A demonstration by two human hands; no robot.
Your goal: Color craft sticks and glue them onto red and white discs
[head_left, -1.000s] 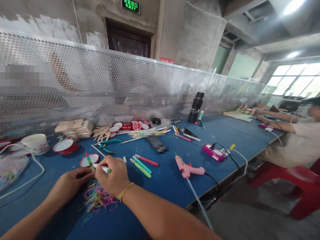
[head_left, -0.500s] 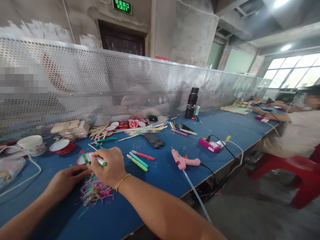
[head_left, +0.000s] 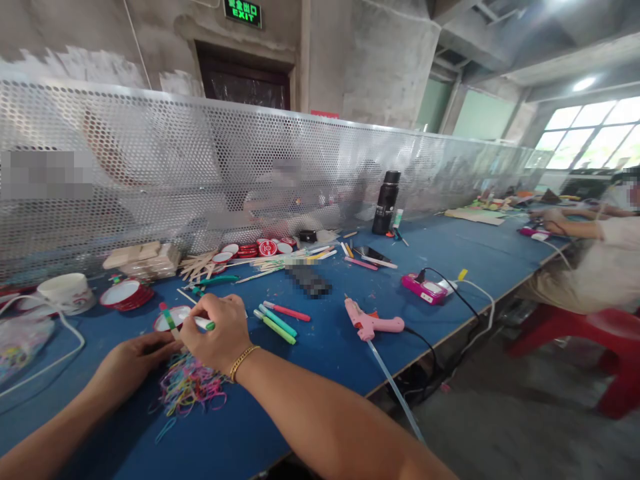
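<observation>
My marker [head_left: 203, 323] looks smooth plastic, the bench [head_left: 330, 373] matt, the screen [head_left: 175, 147] shiny metal, the sticks [head_left: 198, 265] bare wood, the wall [head_left: 385, 73] rough.

I count on my tabletop [head_left: 325, 353]: left hand [head_left: 143, 357] and right hand [head_left: 215, 337], 2; green-tipped white marker [head_left: 204, 323], 1; colour-banded stick [head_left: 166, 313], 1; loose markers [head_left: 287, 311], 3 by my count; pink glue gun [head_left: 370, 324], 1; black bottle [head_left: 385, 207], 1; white tub [head_left: 70, 297], 1; magenta boxes [head_left: 419, 288], 2. Rubber bands [head_left: 189, 385]: one heap, too tangled to count.
</observation>
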